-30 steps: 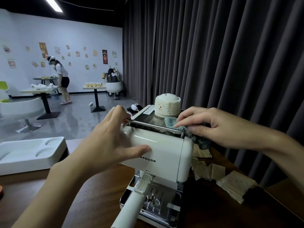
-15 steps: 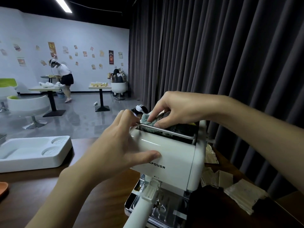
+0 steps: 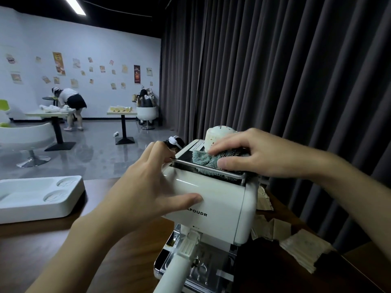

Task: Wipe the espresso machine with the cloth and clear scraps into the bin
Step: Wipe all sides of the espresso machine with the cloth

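Evidently to steady the espresso machine (image 3: 224,197), the left grip (image 3: 143,187) presses it flat-fingered, holding nothing; the right grip (image 3: 254,155) clutches the cloth (image 3: 201,159) beneath it for wiping.

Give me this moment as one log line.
step: wiping machine top | right hand: grips cloth | left hand: braces machine front | scraps: on table
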Motion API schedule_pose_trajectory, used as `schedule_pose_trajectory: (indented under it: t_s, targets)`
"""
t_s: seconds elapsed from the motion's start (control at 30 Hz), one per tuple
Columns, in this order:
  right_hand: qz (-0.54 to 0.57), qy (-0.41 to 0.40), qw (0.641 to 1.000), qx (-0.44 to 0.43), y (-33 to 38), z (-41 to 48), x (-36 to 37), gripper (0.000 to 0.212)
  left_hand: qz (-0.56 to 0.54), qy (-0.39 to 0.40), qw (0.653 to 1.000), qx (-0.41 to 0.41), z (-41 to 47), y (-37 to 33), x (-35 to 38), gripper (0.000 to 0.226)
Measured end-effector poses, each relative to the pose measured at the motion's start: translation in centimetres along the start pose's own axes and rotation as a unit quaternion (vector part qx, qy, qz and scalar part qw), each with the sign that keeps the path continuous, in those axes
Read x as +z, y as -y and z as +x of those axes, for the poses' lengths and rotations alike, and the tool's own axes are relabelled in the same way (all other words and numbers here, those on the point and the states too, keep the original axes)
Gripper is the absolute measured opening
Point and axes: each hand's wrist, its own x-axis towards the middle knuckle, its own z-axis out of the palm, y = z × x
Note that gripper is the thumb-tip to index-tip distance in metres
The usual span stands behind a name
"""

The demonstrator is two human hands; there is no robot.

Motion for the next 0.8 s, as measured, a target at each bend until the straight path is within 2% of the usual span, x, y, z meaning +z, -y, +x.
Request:
schedule_pose_trajectory:
  t_s: [0.07,0.13,0.17,0.23,0.33,0.47,0.63,0.8]
  targets:
    - [0.017,-0.123,0.992,-0.005,-0.6,-2.3,1.1,0.042,0.004,-0.003,1.0,-0.002,-0.1,0.0,0.0,0.074]
    - [0.078,-0.225,0.971,0.032,-0.8,-5.1,3.0,0.062,0.015,-0.006,1.0,0.005,-0.2,-0.1,0.1,0.073]
    - [0.134,-0.244,0.958,0.067,-0.7,-6.4,4.3,0.075,0.019,-0.01,1.0,0.005,-0.2,-0.2,0.1,0.073]
    - [0.219,-0.223,0.941,0.131,-0.2,-8.0,6.9,0.103,0.029,-0.019,0.999,0.008,-0.5,-0.6,0.4,0.073]
    - [0.248,-0.226,0.928,0.164,-0.5,-8.2,9.5,0.139,0.07,-0.049,0.996,0.025,-1.2,-1.7,1.1,0.075]
    - [0.244,-0.265,0.916,0.18,-1.5,-7.5,9.7,0.147,0.095,-0.076,0.992,0.037,-1.5,-2.7,1.7,0.071]
    - [0.318,-0.251,0.899,0.168,-3.9,-7.7,7.8,0.153,0.167,-0.106,0.979,0.055,-0.9,-4.4,3.7,0.069]
    - [0.369,-0.2,0.893,0.16,-7.3,-8.0,5.3,0.13,0.163,-0.12,0.977,0.063,-0.3,-5.6,5.8,0.06]
